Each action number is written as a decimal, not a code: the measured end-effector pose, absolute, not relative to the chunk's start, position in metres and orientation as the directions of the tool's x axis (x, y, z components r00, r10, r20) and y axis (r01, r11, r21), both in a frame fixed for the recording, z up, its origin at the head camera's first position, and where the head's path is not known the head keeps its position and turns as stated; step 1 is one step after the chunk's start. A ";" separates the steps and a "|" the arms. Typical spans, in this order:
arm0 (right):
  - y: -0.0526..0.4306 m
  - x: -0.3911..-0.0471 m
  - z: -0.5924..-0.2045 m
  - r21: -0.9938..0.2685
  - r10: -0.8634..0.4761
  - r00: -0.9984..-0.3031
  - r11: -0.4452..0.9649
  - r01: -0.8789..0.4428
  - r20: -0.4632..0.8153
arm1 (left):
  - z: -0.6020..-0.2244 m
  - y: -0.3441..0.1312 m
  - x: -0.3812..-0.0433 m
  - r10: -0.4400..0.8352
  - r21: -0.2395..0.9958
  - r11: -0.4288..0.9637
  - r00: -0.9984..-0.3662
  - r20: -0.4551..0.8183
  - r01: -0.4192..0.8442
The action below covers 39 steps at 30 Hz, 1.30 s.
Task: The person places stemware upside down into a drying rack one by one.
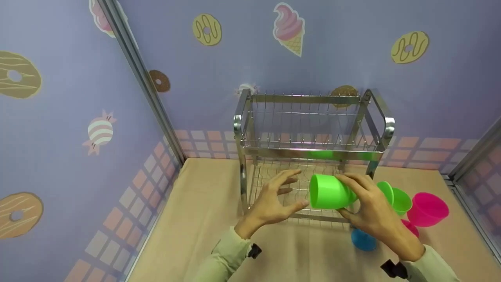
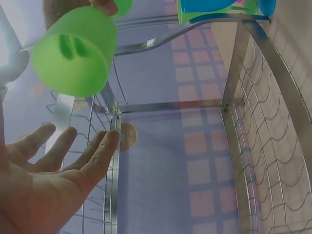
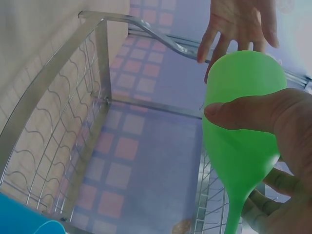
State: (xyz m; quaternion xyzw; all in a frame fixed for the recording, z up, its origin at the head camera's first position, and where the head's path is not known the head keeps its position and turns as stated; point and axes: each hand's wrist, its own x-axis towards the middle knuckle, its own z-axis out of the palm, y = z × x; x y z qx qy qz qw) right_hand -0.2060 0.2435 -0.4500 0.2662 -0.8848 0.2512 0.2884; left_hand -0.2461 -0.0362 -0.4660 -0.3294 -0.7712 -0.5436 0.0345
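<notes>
My right hand [image 1: 370, 203] grips a bright green plastic goblet [image 1: 332, 192] around its bowl, thumb on one side and fingers on the other. It lies tilted on its side in the air, mouth toward the left. In the right wrist view the goblet [image 3: 243, 107] narrows to a stem. My left hand [image 1: 272, 199] is empty, fingers spread and slightly bent, its thumb tip close by the goblet's rim. Behind both hands stands a two-tier metal dish rack [image 1: 309, 152]; the goblet is in front of its lower tier.
Right of the rack, partly behind my right hand, are another green cup [image 1: 402, 200], a pink cup [image 1: 428, 209] and a blue piece [image 1: 364, 239]. Beige cloth covers the table [image 1: 203, 207]. Patterned walls [image 1: 219, 70] rise behind and to the left.
</notes>
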 end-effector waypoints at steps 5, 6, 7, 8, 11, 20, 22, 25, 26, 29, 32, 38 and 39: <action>0.236 -0.206 -0.449 -0.303 -0.331 -0.702 0.728 -0.616 0.631 | -0.467 -0.028 -0.245 0.497 0.806 0.179 -0.759 0.420 0.564; 0.235 -0.206 -0.449 -0.303 -0.333 -0.704 0.729 -0.614 0.627 | -0.467 -0.026 -0.244 0.501 0.803 0.179 -0.755 0.423 0.569; 0.234 -0.206 -0.449 -0.301 -0.335 -0.704 0.729 -0.615 0.625 | -0.468 -0.026 -0.244 0.503 0.797 0.182 -0.751 0.427 0.575; 0.233 -0.206 -0.449 -0.298 -0.338 -0.703 0.729 -0.616 0.625 | -0.468 -0.025 -0.244 0.505 0.786 0.189 -0.745 0.436 0.588; 0.231 -0.206 -0.448 -0.288 -0.347 -0.696 0.728 -0.622 0.628 | -0.468 -0.023 -0.244 0.507 0.774 0.186 -0.734 0.452 0.605; 0.227 -0.206 -0.449 -0.251 -0.383 -0.674 0.721 -0.646 0.632 | -0.471 -0.023 -0.245 0.525 0.831 0.067 -0.728 0.442 0.552; 0.227 -0.206 -0.449 -0.247 -0.386 -0.671 0.720 -0.648 0.633 | -0.471 -0.023 -0.245 0.524 0.839 0.061 -0.732 0.434 0.541; 0.227 -0.205 -0.449 -0.234 -0.388 -0.658 0.719 -0.654 0.645 | -0.469 -0.024 -0.245 0.523 0.839 0.053 -0.731 0.439 0.542; 0.228 -0.204 -0.450 -0.223 -0.390 -0.649 0.721 -0.657 0.653 | -0.469 -0.024 -0.245 0.521 0.835 0.051 -0.728 0.445 0.548; 0.228 -0.202 -0.450 -0.199 -0.386 -0.604 0.706 -0.680 0.697 | -0.467 -0.026 -0.245 0.509 0.829 0.046 -0.727 0.461 0.557; 0.228 -0.198 -0.452 -0.204 -0.375 -0.530 0.636 -0.744 0.761 | -0.467 -0.028 -0.246 0.492 0.831 0.055 -0.739 0.460 0.554; 0.228 -0.189 -0.473 -0.213 -0.255 -0.371 0.488 -0.847 0.893 | -0.467 -0.033 -0.247 0.465 0.853 0.057 -0.770 0.437 0.518; 0.228 -0.187 -0.479 -0.238 -0.223 -0.380 0.482 -0.843 0.898 | -0.467 -0.033 -0.247 0.463 0.856 0.050 -0.771 0.437 0.515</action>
